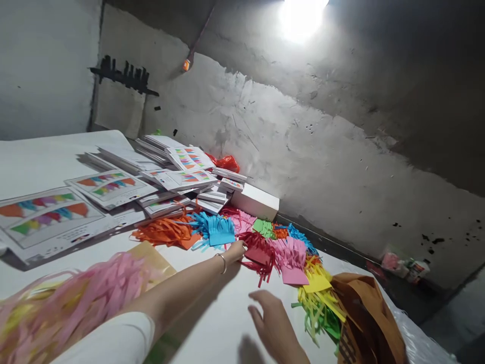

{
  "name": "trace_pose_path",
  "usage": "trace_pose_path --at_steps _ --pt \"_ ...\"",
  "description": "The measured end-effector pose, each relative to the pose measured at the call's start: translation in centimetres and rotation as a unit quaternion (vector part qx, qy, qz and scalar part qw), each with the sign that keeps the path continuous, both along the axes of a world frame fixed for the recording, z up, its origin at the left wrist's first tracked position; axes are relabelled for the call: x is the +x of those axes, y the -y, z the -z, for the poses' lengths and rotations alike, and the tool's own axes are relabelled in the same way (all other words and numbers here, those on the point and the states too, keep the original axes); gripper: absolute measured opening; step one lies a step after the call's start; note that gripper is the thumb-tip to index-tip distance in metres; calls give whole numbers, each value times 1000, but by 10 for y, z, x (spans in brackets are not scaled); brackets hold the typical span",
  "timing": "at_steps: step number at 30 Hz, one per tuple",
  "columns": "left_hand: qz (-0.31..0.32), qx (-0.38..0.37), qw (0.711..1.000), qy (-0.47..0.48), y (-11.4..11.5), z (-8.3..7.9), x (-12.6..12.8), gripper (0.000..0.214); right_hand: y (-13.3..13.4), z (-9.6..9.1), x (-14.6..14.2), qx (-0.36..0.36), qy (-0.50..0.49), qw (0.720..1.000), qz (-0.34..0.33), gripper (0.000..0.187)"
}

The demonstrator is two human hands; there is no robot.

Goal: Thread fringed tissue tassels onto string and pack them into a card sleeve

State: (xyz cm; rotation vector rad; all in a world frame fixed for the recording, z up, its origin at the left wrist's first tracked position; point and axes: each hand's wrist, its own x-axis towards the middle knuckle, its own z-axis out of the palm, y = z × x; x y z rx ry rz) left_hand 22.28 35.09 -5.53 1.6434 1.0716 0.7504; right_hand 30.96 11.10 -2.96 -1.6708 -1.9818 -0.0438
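My left hand, with a bangle at the wrist, reaches across the white table. Its fingers are closed at the left edge of a dark red fringed paper piece. Nearer to me, my right hand hovers over the table with thumb and fingers apart, holding nothing. Around the red piece lie a blue fringed piece, a pink one, a yellow one and a green one. An orange fringed bunch lies farther left. Blurred pink fringes fill the lower left.
Stacks of printed packs cover the left and back of the table. A white box stands against the grey wall. At right is a brown bag, beside clear plastic. A red plastic bag lies behind the stacks.
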Motion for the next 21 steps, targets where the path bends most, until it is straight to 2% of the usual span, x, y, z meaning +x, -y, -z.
trace_pose_path --at_steps 2,4,7,9,12,17,21 --pt "2 -44 999 10 -3 14 7 33 -64 2 7 -15 4 999 48 22" --pt "6 -80 997 23 -5 26 11 33 -117 9 11 -43 12 994 104 19" --pt "9 -109 993 46 -9 40 12 33 -165 28 17 -95 29 982 161 26" --pt "12 -118 991 54 -11 45 11 32 -176 41 21 -117 34 977 176 25" --pt "18 -115 992 57 -14 48 11 32 -172 51 30 -119 21 977 177 21" --pt "23 -73 996 41 -12 48 14 31 -156 54 56 -67 -54 983 163 21" --pt "48 -27 998 -4 -8 43 13 29 -157 63 73 -25 -137 976 167 23"
